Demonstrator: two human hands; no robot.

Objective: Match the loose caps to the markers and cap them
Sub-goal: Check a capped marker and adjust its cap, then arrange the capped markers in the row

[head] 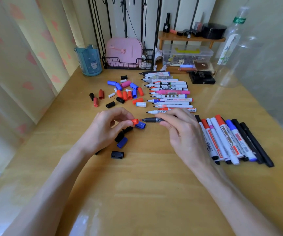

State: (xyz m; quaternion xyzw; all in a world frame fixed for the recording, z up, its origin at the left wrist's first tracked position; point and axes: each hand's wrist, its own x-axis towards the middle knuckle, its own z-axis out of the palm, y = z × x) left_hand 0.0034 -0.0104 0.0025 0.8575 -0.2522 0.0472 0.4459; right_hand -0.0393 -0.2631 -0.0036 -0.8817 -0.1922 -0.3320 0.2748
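On the yellow wooden counter (145, 184): left hand (103, 128) pinching a small red plastic cap (135, 122); right hand (180, 132) gripping an uncapped black marker (150, 119), tip just beside the cap's opening.

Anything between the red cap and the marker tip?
Nothing visible. The red cap, pinched by the left hand, faces the tip of the marker in the right hand; a blue cap lies below, off the line.

On the desk (145, 193), loose caps (125, 92) are scattered left of a row of uncapped markers (169, 96). Nearer, at the right, capped markers (231, 142) are laid. A wire basket (127, 63) is set behind the caps.
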